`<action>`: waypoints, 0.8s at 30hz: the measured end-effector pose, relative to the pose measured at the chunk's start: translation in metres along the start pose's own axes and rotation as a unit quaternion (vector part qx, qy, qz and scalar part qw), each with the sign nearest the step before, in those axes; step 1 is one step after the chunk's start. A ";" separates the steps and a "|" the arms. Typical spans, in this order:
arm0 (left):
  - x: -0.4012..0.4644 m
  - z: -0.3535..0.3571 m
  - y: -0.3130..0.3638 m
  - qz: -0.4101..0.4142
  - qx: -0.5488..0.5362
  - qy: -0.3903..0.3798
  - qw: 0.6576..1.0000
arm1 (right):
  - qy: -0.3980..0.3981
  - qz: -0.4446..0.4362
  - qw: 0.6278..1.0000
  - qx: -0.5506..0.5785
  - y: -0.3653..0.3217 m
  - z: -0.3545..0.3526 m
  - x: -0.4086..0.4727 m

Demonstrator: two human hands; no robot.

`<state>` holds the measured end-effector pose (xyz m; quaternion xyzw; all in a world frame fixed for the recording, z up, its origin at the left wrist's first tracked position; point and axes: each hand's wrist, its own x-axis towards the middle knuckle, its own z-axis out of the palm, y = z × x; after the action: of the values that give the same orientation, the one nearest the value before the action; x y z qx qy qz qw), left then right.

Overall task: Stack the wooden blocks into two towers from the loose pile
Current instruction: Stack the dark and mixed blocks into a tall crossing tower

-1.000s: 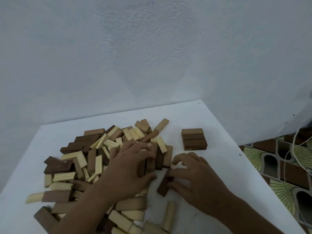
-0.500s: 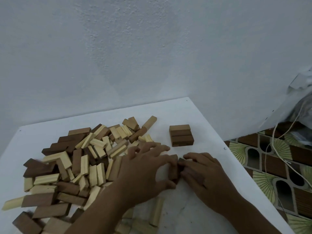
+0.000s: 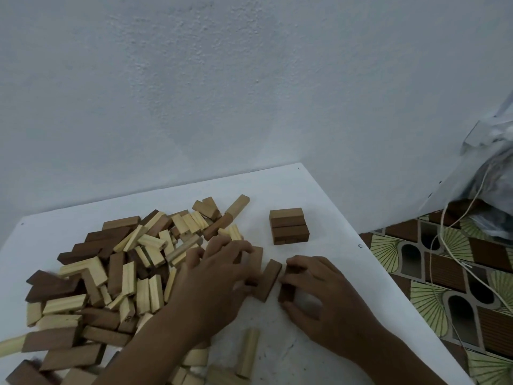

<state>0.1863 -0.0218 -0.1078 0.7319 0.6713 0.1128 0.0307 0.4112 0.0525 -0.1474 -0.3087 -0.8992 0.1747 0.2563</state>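
Nearest you, a pale pine block with a rounded edge [image 3: 248,352] lies alone on the white tabletop [image 3: 319,207], set apart from the heap and out of the way of your forearms; just beyond it your right hand [image 3: 323,295] has its fingers curled round a short dark-brown wooden block [image 3: 287,291], thumb below and fingertips above, a grip that lets you slide it sideways along the surface; your left hand [image 3: 219,273] is arched with fingers bent over another dark-brown block [image 3: 254,269], though how firmly it pinches that piece is partly hidden by the knuckles; between the two hands a third dark-brown flat block [image 3: 269,280] lies free on the table, touching neither palm that I can see; the three dark pieces sit close together, which I judge is you gathering a matching layer side by side. To your left spreads the loose pile of pale and dark wooden blocks [image 3: 111,273], still large, so the task looks barely begun. Farther off, near the table's far right edge, stands the low square stack of dark-brown blocks [image 3: 288,226], well clear of the pile so nothing tumbles into it; a second tower has no base yet.
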 end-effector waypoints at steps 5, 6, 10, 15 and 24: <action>0.000 -0.001 0.009 0.029 -0.047 -0.042 0.998 | -0.013 0.010 1.000 0.018 -0.001 0.001 0.000; 0.000 0.000 0.008 0.036 -0.049 -0.034 0.998 | -0.016 0.012 1.000 0.023 0.000 0.001 0.000; 0.005 0.004 0.005 0.030 -0.073 -0.026 0.997 | 0.016 0.014 1.000 0.022 -0.001 0.002 0.000; 0.010 0.008 0.001 0.027 -0.115 -0.038 0.992 | 0.011 0.027 0.999 0.037 0.002 0.001 -0.001; 0.012 0.009 0.001 0.051 -0.124 -0.042 0.990 | -0.011 0.055 0.998 0.041 0.007 -0.001 -0.002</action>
<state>0.1900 -0.0090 -0.1145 0.7598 0.6120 0.1657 0.1439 0.4161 0.0567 -0.1510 -0.3453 -0.8756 0.2283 0.2489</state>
